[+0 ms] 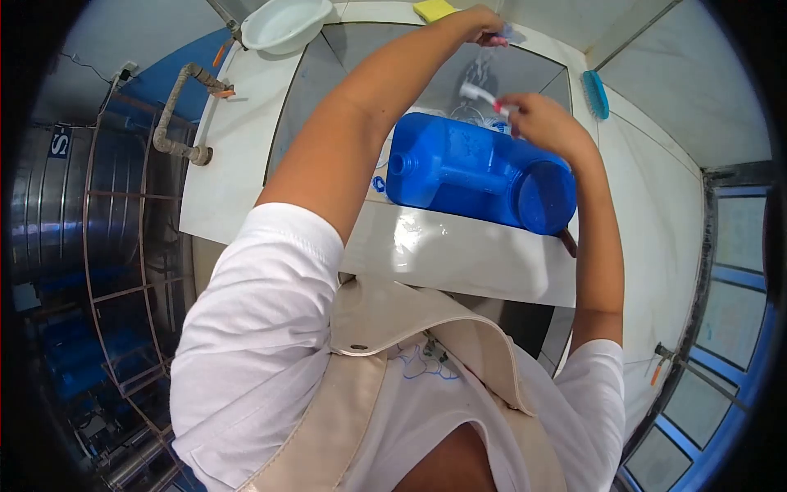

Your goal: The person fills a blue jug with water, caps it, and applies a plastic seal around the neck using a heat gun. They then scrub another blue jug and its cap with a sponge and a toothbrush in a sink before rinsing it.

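Note:
My right hand (541, 123) is closed around a small white brush (477, 93) with a red part near the fingers; its white head points left. My left hand (479, 26) reaches to the back of the sink, its fingers closed at something bluish and pink that I cannot make out. A streak of water (484, 70) shows just below it. A large blue plastic water jug (467, 172) lies on its side across the front of the sink, its mouth facing left. Beside that mouth is a small blue ring-shaped piece (378, 184). Clear items behind the jug are partly hidden.
A white basin (285, 25) stands at the back left, and a yellow sponge (434, 10) at the back. On the right ledge lies a blue scrubbing brush (596, 94). A pipe with a tap (176, 107) sticks out at left, near a metal rack (135, 197).

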`<state>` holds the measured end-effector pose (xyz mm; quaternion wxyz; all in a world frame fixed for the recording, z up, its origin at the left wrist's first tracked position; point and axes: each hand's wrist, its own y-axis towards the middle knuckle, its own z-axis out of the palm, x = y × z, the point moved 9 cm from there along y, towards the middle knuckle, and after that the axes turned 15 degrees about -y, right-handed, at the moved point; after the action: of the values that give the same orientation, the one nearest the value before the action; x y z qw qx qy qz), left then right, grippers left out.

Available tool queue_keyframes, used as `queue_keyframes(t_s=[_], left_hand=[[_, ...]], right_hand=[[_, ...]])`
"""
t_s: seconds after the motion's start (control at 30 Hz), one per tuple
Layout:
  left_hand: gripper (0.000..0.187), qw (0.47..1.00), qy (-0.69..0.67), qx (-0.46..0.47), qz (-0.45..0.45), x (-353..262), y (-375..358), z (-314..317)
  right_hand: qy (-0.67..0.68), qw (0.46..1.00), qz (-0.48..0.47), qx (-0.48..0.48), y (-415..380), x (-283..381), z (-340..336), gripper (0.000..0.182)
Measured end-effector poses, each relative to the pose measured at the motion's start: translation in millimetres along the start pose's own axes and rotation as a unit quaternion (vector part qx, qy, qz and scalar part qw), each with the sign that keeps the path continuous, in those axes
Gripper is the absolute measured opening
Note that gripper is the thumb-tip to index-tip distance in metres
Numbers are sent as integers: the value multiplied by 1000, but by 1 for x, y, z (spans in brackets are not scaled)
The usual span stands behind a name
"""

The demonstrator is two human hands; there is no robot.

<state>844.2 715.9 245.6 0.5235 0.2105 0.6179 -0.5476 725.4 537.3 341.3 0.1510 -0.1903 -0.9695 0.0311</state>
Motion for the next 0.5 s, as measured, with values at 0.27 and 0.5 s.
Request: queue_keyframes(t_s=[0.27, 0.5], left_hand=[[28, 992, 100, 35, 73, -35, -32, 17], [27, 985, 95, 68, 127, -51, -40, 6]], right_hand=[[352, 918, 184, 18, 63, -62, 11, 22], [415, 881, 228, 29, 64, -59, 1, 20]])
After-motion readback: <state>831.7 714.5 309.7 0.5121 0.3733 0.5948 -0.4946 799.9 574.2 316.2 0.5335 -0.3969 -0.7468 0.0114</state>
